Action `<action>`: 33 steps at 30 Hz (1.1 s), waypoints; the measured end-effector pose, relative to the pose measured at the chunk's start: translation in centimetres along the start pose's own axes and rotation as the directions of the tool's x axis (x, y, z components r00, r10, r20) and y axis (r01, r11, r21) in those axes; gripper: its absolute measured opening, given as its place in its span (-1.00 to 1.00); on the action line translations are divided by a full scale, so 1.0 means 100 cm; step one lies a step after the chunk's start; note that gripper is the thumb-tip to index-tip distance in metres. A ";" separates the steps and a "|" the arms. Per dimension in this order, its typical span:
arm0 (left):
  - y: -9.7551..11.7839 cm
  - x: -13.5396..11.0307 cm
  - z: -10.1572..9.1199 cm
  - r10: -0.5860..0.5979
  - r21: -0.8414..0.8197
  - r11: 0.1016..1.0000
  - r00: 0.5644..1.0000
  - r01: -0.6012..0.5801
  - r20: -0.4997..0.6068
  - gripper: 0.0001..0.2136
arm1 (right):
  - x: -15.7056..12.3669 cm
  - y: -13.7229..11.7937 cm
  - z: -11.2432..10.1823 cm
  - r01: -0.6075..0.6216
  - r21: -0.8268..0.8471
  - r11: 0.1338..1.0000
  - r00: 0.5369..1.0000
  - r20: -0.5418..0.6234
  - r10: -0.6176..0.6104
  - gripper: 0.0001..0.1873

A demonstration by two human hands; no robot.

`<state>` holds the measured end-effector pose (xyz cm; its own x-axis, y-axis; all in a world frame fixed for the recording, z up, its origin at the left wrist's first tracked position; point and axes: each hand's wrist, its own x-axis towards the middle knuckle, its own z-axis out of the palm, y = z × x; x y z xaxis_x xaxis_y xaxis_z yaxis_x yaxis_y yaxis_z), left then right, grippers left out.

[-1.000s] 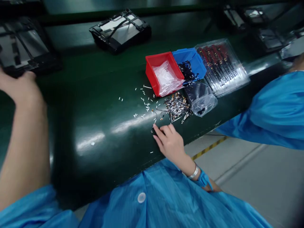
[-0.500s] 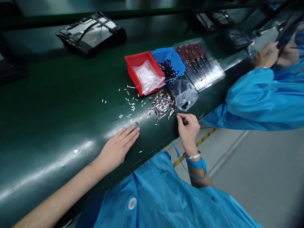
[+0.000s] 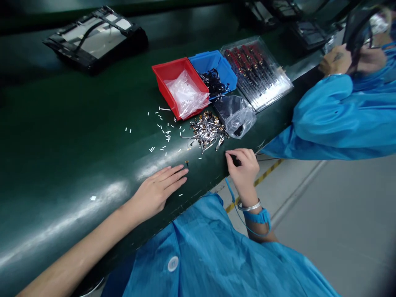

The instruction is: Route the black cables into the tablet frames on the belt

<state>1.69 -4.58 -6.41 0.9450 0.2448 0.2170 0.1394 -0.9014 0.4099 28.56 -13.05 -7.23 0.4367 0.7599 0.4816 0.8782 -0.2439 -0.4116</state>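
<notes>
My left hand (image 3: 156, 190) lies flat on the green bench, palm down with fingers stretched out. Just beyond its fingertips is a tiny gold-and-black part (image 3: 187, 163). Near the bench's front edge, my right hand (image 3: 243, 167) has thumb and index finger pinched together; whatever sits between them is too small to make out. A heap of small metallic parts with short leads (image 3: 208, 131) lies beyond and between both hands. Small white strips (image 3: 167, 134) are scattered left of the heap.
Behind the heap stand a red bin (image 3: 167, 84) with clear plastic bags and a blue bin (image 3: 227, 68) of black parts. A clear bag (image 3: 239, 121) and a clear tray (image 3: 269, 99) lie to the right. A co-worker's blue sleeve (image 3: 328, 119) reaches in there. A black-framed device (image 3: 95, 39) sits at back left.
The view has shifted a little. My left hand and the tiny gold-and-black part have moved slightly right relative to the heap. My right hand stays pinched, a little nearer the bench edge.
</notes>
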 end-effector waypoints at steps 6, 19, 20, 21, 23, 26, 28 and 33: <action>0.007 0.001 -0.002 0.036 0.078 0.996 0.998 -0.031 -0.060 -0.59 | -0.003 0.004 0.000 -0.091 0.057 0.994 0.996 0.025 0.090 -0.83; 0.013 0.000 0.011 -0.015 0.133 0.991 0.999 0.021 -0.044 -0.65 | -0.014 -0.016 0.007 -0.038 0.103 0.994 0.999 0.014 0.036 -0.86; 0.013 -0.001 0.011 -0.020 0.129 0.991 0.999 0.025 -0.044 -0.65 | -0.014 -0.016 0.007 -0.048 0.116 0.992 0.999 0.015 0.047 -0.86; 0.013 -0.001 0.011 -0.025 0.123 0.992 0.999 0.030 -0.045 -0.65 | -0.014 -0.015 0.007 -0.064 0.130 0.990 0.998 0.020 0.062 -0.87; 0.012 -0.001 0.010 -0.036 0.097 0.994 0.998 0.040 -0.047 -0.64 | -0.011 -0.014 0.006 -0.099 0.144 0.985 0.995 0.047 0.093 -0.90; 0.010 0.000 0.009 -0.053 0.036 0.998 0.998 0.054 -0.034 -0.63 | -0.006 -0.021 0.006 -0.086 0.181 0.980 0.991 0.115 0.066 -0.91; 0.008 0.000 0.008 -0.064 0.000 0.998 0.998 0.064 -0.018 -0.63 | -0.004 -0.031 0.008 0.018 0.246 0.969 0.987 0.148 -0.055 -0.92; 0.008 -0.001 0.008 -0.094 -0.044 0.995 0.996 0.093 -0.013 -0.63 | 0.002 -0.059 0.022 0.418 0.372 0.829 0.855 0.146 -0.497 -0.92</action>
<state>1.90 -5.58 -6.84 0.9237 0.3329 0.1895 0.2134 -0.8580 0.4672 23.00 -10.14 -6.43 -0.0916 0.8593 0.5032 0.8377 0.3398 -0.4276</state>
